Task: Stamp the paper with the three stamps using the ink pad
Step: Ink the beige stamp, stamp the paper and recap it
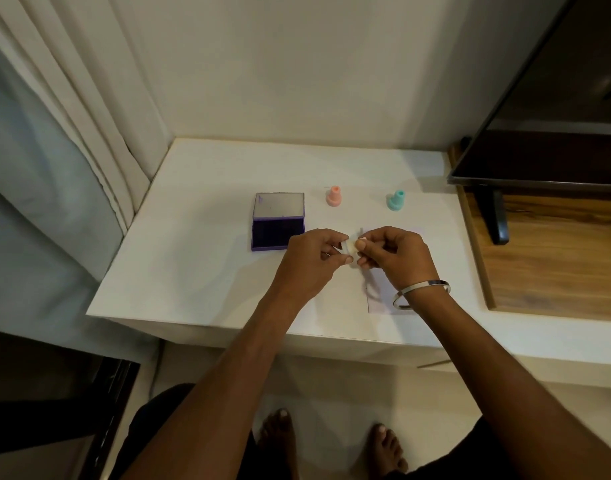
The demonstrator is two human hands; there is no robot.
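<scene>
Both hands meet above the white table point(193, 265), pinching a small pale stamp point(351, 249) between their fingertips. My left hand point(314, 259) grips it from the left, my right hand point(394, 256) from the right. Under my right hand lies the white paper point(383, 299), mostly hidden by the hand and wrist. The purple ink pad point(278, 233) sits open just left of my left hand, its lid point(279, 205) raised behind it. A pink stamp point(333, 196) and a teal stamp point(396, 200) stand upright farther back on the table.
A dark screen point(546, 133) on a black foot point(498, 216) stands on a wooden surface point(556, 258) to the right. Curtains point(54, 150) hang at the left. A wall runs behind the table. My bare feet point(279, 434) are on the floor below.
</scene>
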